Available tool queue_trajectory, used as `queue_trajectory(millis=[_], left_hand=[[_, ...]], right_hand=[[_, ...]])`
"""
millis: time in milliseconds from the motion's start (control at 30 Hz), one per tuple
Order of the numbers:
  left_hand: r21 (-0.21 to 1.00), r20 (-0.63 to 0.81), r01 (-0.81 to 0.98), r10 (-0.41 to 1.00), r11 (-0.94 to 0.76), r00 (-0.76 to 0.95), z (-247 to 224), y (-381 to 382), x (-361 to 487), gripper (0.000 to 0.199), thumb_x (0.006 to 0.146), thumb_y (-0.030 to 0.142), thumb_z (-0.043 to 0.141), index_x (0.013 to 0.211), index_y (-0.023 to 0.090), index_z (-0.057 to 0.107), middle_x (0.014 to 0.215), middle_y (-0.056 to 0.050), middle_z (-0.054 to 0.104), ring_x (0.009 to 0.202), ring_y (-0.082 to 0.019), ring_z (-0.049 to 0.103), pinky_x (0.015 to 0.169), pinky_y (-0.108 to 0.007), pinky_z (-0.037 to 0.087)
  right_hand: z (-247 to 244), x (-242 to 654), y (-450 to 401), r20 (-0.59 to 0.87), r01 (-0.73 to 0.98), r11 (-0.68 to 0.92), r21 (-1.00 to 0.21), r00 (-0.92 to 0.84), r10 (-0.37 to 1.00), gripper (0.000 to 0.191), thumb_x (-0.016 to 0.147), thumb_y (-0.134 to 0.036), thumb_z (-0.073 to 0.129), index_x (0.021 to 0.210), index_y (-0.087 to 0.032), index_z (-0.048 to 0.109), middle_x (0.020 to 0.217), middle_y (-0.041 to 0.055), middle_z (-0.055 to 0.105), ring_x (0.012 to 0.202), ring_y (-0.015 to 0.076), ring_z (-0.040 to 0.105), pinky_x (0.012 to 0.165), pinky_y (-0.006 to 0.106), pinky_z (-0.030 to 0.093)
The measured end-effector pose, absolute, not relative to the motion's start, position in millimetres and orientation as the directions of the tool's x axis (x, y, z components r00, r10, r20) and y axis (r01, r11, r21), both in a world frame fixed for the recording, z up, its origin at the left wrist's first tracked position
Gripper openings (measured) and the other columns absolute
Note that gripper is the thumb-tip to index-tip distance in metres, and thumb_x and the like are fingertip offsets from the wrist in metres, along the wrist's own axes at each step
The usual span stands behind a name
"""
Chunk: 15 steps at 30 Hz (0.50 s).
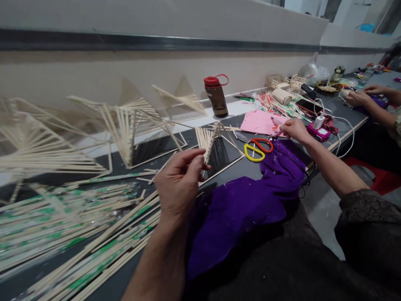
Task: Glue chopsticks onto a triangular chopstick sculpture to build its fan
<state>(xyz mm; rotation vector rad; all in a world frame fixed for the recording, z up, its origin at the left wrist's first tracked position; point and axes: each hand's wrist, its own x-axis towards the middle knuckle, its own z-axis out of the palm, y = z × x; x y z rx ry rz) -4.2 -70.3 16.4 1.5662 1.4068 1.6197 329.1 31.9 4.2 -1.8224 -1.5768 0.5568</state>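
My left hand (180,179) is pinched closed, thumb against fingers, beside a small frame of thin wooden sticks (216,144). Whether the fingertips grip one of its sticks is hard to make out. Farther right, my right hand (295,130) has its fingers closed at the edge of a pink cloth (257,121). Something small and pinkish shows at those fingertips, too unclear to name. Just left of that hand lie scissors (255,152) with one yellow and one red handle loop. Purple fabric (241,209) spreads over my lap and the table edge.
Bundles of sticks with green wrapping (78,221) cover the left of the table. Larger stick frames (131,133) stand along the wall. A brown bottle with a red lid (216,98), a phone (308,106) and a magenta box with a charger (318,133) lie beyond. Another person's hands (360,98) work at right.
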Motion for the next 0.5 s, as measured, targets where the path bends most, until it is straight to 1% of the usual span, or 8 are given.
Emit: queue_trajectory(millis=[100,133,167,233,300,333,400,500], left_hand=[[0.88,0.435,0.329,0.857,-0.342,-0.274,13,-70,-10,0.016,0.077,0.032,0.063,0.083,0.02,0.07,0.071,0.001,0.064,0.051,-0.009,0.057,0.042,-0.02,0.042],[0.881,0.43,0.335,0.862,-0.334,-0.271,12,-71,-10,0.016,0.077,0.032,0.062,0.084,0.02,0.07,0.07,0.001,0.063,0.051,-0.009,0.057,0.042,-0.02,0.042],[0.879,0.426,0.345,0.867,-0.329,-0.259,11,-71,-10,0.017,0.077,0.032,0.062,0.084,0.02,0.07,0.07,0.001,0.064,0.05,-0.009,0.057,0.042,-0.02,0.042],[0.865,0.43,0.38,0.874,-0.327,-0.227,10,-73,-8,0.018,0.077,0.033,0.061,0.085,0.02,0.07,0.075,0.0,0.065,0.051,-0.009,0.057,0.042,-0.02,0.042],[0.847,0.437,0.419,0.876,-0.326,-0.202,8,-74,-7,0.018,0.078,0.034,0.061,0.085,0.02,0.071,0.08,0.0,0.066,0.053,-0.009,0.058,0.044,-0.021,0.043],[0.841,0.437,0.435,0.878,-0.322,-0.195,7,-74,-6,0.018,0.078,0.034,0.061,0.085,0.021,0.071,0.081,0.0,0.066,0.053,-0.009,0.058,0.045,-0.021,0.044],[0.838,0.432,0.445,0.883,-0.317,-0.183,6,-73,-7,0.017,0.079,0.034,0.061,0.085,0.021,0.071,0.082,0.0,0.066,0.053,-0.008,0.058,0.047,-0.021,0.045],[0.836,0.421,0.455,0.89,-0.307,-0.174,4,-72,-9,0.017,0.08,0.033,0.061,0.086,0.022,0.071,0.08,0.0,0.066,0.052,-0.009,0.058,0.049,-0.022,0.046]], right_hand=[[-2,326,30,0.075,0.869,-0.052,-0.493,0.102,0.992,0.025,0.078,-0.035,0.062,0.083,-0.017,0.077,0.065,0.0033,0.069,0.055,0.0124,0.06,0.053,0.021,0.038],[-6,324,30,0.069,0.892,-0.057,-0.449,0.098,0.993,0.026,0.079,-0.038,0.061,0.085,-0.018,0.078,0.067,0.0038,0.07,0.061,0.0146,0.063,0.056,0.022,0.04],[-10,322,30,0.072,0.897,-0.065,-0.437,0.107,0.992,0.026,0.079,-0.038,0.061,0.086,-0.019,0.078,0.071,0.0046,0.072,0.068,0.0168,0.065,0.059,0.023,0.041],[-17,318,32,0.093,0.897,-0.08,-0.436,0.133,0.987,0.022,0.077,-0.034,0.062,0.085,-0.02,0.078,0.083,0.0061,0.074,0.081,0.02,0.066,0.066,0.024,0.042],[-23,316,33,0.117,0.889,-0.092,-0.448,0.16,0.98,0.018,0.075,-0.028,0.063,0.082,-0.019,0.077,0.091,0.0069,0.074,0.087,0.0211,0.066,0.069,0.024,0.042],[-25,315,34,0.128,0.88,-0.095,-0.466,0.173,0.977,0.017,0.075,-0.026,0.062,0.081,-0.018,0.076,0.091,0.0072,0.074,0.087,0.0207,0.065,0.069,0.024,0.042],[-26,316,34,0.156,0.849,-0.092,-0.52,0.2,0.967,0.018,0.078,-0.025,0.058,0.079,-0.016,0.074,0.085,0.0069,0.073,0.079,0.0182,0.065,0.065,0.023,0.042],[-22,319,32,0.218,0.787,-0.069,-0.613,0.253,0.943,0.024,0.086,-0.027,0.046,0.083,-0.015,0.066,0.079,0.0043,0.071,0.066,0.0127,0.062,0.059,0.02,0.043]])
